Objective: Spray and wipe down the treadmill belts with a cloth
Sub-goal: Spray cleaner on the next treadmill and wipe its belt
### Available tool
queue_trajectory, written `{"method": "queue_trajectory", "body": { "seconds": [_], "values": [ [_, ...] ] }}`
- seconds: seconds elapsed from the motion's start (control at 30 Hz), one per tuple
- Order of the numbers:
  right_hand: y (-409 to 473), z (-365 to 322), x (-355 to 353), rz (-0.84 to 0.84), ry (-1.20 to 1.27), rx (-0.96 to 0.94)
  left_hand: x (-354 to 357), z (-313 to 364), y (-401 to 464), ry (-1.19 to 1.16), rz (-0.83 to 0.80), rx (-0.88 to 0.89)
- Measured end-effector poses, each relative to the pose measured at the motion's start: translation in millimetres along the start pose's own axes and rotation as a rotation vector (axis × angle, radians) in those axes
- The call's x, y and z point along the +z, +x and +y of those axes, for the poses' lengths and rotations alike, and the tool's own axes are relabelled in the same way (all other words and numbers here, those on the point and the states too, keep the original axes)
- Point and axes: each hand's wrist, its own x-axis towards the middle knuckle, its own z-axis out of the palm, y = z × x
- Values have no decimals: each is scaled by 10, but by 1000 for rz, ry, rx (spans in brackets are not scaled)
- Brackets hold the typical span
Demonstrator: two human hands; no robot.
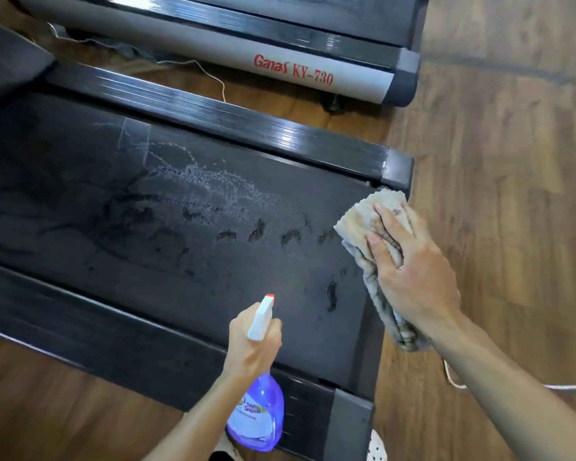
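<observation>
Wooden floor (499, 161), white cord (210, 73).

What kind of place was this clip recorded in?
Probably a gym or fitness room. Two treadmills stand side by side on a wood-look floor: the near belt, wet with spray, and a second machine labelled Ganas KY-730.

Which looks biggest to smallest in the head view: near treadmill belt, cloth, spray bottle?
1. near treadmill belt
2. cloth and spray bottle: look alike; the bottle sits nearer the camera and hands hide parts, so unranked.
</observation>
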Motion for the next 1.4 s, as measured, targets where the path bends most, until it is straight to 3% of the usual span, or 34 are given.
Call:
{"method": "queue_trajectory", "body": {
  "seconds": [0.33, 0.57, 0.77, 1.03, 1.27, 1.4],
  "values": [
    [-108, -451, 491, -134, -34, -95, -549, -170, 56, -156, 118, -27],
    [-263, -812, 889, -246, -58, -164, -999, -380, 165, -194, 279, -156],
    [-213, -1169, 1059, -272, -81, -220, -1290, -524, 207, -195, 353, -159],
    [-198, -1502, 1200, -298, -75, -264, -1722, -591, 234, -193, 524, -18],
    [-189, -1669, 1278, -223, 3, -204, -2085, -464, 174, 12, 607, 388],
    [-219, -1806, 1211, -170, 69, -196, -2409, -276, 287, 17, 590, 486]
  ]
}}
